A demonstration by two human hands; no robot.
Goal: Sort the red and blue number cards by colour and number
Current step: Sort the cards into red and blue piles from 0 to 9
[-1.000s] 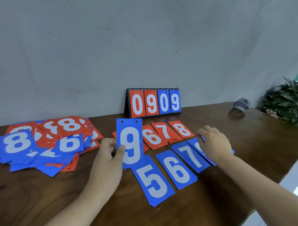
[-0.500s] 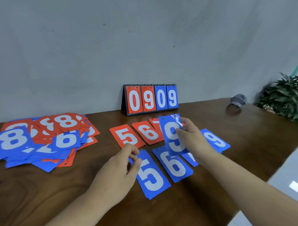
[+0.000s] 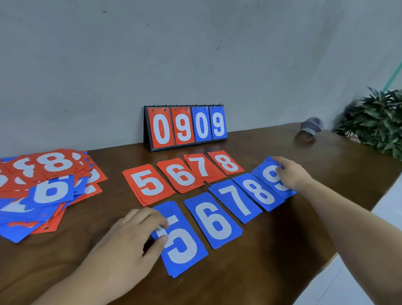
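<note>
Biggest risk: knocking neighbours out of order. Grips blue 9 (image 3: 270, 175) with the right hand (image 3: 289, 174), fingers curled over its far edge, at the right end of the near row, touching or lapping blue 8 (image 3: 257, 191). Sliding it carelessly could drag blue 8 onto blue 7 (image 3: 237, 199). Also close to the tabletop (image 3: 267, 252) edge there, so could tip a card off.

Rests the curled left hand (image 3: 130, 241) on the left edge of blue 5 (image 3: 182, 244) with thumb and fingertip; pinch or mere press, cannot tell. Pushing from that side could skew the small stack beneath or shove it into blue 6 (image 3: 213, 220).

Could hide a numeral where red 6 (image 3: 181, 175) and red 7 (image 3: 202, 167) overlap.

Thin, glossy, rectangular cards with white numerals and punched holes. Far row: red 5 (image 3: 148, 183) through red 8 (image 3: 226, 163). Near row: blue 5 through blue 9, all slanted. Mixed unsorted pile (image 3: 42, 190) at the left, well apart.
</note>
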